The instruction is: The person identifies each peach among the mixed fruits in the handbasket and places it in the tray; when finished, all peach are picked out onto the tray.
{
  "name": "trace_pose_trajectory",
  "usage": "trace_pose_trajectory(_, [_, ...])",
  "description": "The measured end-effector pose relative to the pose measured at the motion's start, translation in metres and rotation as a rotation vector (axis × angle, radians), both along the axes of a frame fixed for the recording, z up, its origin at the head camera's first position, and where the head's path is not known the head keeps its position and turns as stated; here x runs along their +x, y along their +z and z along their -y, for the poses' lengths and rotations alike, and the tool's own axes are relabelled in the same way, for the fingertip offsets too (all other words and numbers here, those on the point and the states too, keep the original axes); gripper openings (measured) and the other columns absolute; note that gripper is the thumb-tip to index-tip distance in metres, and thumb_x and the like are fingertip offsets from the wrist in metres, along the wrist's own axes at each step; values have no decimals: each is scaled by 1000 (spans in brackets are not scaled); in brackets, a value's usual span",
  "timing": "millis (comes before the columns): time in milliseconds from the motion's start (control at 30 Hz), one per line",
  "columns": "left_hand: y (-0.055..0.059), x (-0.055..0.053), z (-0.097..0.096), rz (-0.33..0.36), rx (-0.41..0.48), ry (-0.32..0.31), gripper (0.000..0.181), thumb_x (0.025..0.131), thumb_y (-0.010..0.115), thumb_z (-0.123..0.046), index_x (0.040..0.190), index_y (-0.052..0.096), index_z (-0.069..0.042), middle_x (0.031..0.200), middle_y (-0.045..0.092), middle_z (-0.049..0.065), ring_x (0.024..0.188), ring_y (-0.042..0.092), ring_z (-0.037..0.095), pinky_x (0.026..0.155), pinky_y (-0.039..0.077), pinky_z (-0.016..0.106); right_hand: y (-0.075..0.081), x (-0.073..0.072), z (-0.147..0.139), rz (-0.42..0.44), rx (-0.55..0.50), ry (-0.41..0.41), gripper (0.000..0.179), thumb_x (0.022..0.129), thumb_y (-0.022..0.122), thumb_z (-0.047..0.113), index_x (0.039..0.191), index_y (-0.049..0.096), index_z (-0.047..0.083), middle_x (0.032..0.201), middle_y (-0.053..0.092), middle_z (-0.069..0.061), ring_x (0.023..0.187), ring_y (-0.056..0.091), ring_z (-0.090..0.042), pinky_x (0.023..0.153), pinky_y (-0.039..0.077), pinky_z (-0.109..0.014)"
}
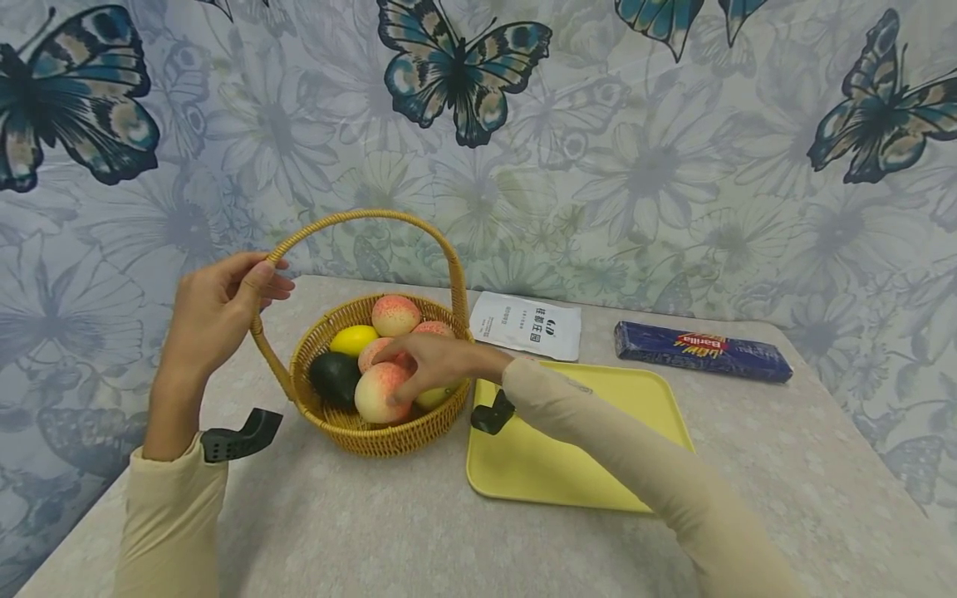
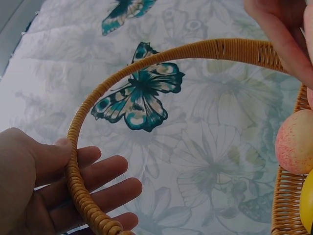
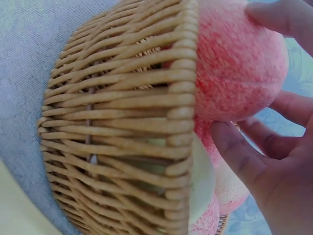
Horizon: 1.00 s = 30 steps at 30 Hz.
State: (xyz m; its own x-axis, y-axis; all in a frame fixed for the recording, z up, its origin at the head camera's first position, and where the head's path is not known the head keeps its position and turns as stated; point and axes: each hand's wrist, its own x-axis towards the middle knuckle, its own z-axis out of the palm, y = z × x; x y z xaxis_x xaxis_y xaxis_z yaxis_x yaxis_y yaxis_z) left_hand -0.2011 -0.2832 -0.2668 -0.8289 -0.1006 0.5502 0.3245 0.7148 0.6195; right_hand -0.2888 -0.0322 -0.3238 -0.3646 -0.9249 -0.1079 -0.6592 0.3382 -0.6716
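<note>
A wicker basket (image 1: pixel 399 438) with a tall arched handle (image 1: pixel 359 214) stands on the table, full of fruit. My left hand (image 1: pixel 213 307) pinches the handle's left side between thumb and fingers; in the left wrist view the other fingers spread behind it. Inside the basket, my right hand (image 1: pixel 434 365) grips a pink and cream peach (image 1: pixel 380 394) at the front. The right wrist view shows thumb and fingers around that peach (image 3: pixel 239 63), by the woven rim. Near it lie a dark avocado (image 1: pixel 334 379), a yellow lemon (image 1: pixel 354 340) and several more peaches (image 1: pixel 395 315). A green-yellow fruit (image 1: pixel 434 399) is partly hidden.
Right of the basket lies a yellow tray (image 1: pixel 553 465), partly under my right forearm. Behind it are a white packet (image 1: pixel 526 325) and a blue Barilla pack (image 1: pixel 703 352). A butterfly-patterned cloth (image 1: pixel 643 183) hangs behind the table.
</note>
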Motion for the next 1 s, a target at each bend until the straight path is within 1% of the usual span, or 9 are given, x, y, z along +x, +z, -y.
trace_pose_trajectory(67, [-1,0,1,2,0,1,35,101,48,-29,116,65,-3,97,69,19,77,62,-8,69,48,5,0,-2,-2,-13,-33,9,52,83,74,25,132,57,19,126,57,7,102,54,-6,92,43,-19])
trace_pose_trajectory(133, [-1,0,2,7,3,0,35,101,48,-29,116,65,-3,97,69,19,77,62,-8,68,47,5,-1,-3,-4,-65,-68,9,49,83,74,27,130,59,23,123,59,11,101,54,-4,91,43,-21])
trace_pose_trajectory(233, [0,-1,2,17,7,-2,35,101,48,-29,117,64,-3,98,69,19,77,61,-9,68,47,4,-1,-4,-8,-87,-110,-28,50,84,74,28,131,58,22,124,59,9,102,54,-6,89,44,-22])
trace_pose_trajectory(300, [0,-2,2,18,9,-6,35,101,48,-29,117,64,-3,98,69,19,77,61,-9,68,47,4,-2,-5,-13,-50,-131,-70,53,84,73,26,133,56,18,125,59,5,102,54,-9,87,47,-21])
trace_pose_trajectory(367, [0,-2,1,14,8,-5,35,101,48,-29,117,64,-3,97,69,19,77,61,-8,68,47,5,-3,-5,-18,25,-159,-102,55,85,71,23,135,52,14,129,56,0,104,55,-12,86,48,-22])
trace_pose_trajectory(500, [-1,-2,0,9,7,-3,34,100,49,-29,116,65,-3,95,70,17,76,62,-8,68,48,5,-3,-4,-29,136,-220,-135,56,86,68,21,137,48,11,135,49,-3,106,55,-17,88,49,-26])
trace_pose_trajectory(667, [-2,-4,0,4,10,-10,33,100,49,-28,116,65,-3,95,69,17,77,62,-8,68,47,4,-4,-1,-43,179,-275,-182,58,87,65,20,140,42,9,138,44,-4,112,51,-18,95,45,-31])
trace_pose_trajectory(833, [-2,-4,-1,-6,4,-14,33,101,48,-28,115,65,-3,95,69,18,76,62,-7,68,48,5,-8,1,-58,267,-337,-240,55,90,64,18,140,42,13,133,49,-4,111,54,-19,92,48,-33])
trace_pose_trajectory(1000, [-3,-5,1,-6,2,-11,33,101,49,-27,116,65,-3,94,69,18,76,62,-8,68,47,4,-13,3,-71,294,-370,-310,58,88,63,25,141,43,14,130,53,-3,111,55,-19,88,50,-33])
